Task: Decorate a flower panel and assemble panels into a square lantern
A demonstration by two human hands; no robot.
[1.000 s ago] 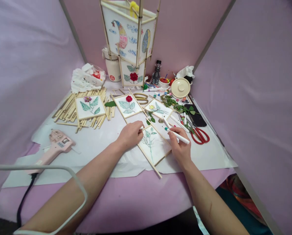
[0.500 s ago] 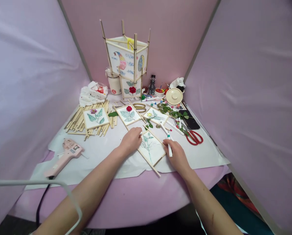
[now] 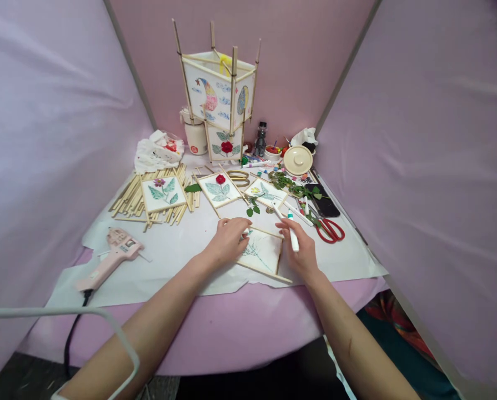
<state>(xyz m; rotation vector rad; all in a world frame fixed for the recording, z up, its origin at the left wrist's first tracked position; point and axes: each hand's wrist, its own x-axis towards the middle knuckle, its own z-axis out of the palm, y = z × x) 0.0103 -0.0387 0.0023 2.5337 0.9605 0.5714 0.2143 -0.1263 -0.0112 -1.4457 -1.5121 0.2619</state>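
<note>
My right hand [image 3: 301,247] is closed around a white marker pen [image 3: 294,238], which points up and away. Just left of it lies a framed paper panel [image 3: 262,250] with a sketched green plant and thin wooden sticks along its edges. My left hand [image 3: 228,240] covers the panel's left corner, fingers curled on a small white piece [image 3: 246,231] that looks like a pen cap. Beyond my hands are more framed panels, one with a red flower [image 3: 220,188], one with a yellow flower [image 3: 266,193] and one with a purple flower [image 3: 165,193].
A pink glue gun [image 3: 113,256] lies at left, near a pile of wooden sticks [image 3: 125,199]. A tall paper lantern [image 3: 215,91] stands at the back. Red-handled scissors [image 3: 331,231], a black phone [image 3: 325,201] and leafy sprigs [image 3: 292,186] lie at right.
The framed panel has turned counterclockwise, its near corner swinging right. My left hand has moved slightly down over it, and my right hand has come off its right edge, still with the marker.
</note>
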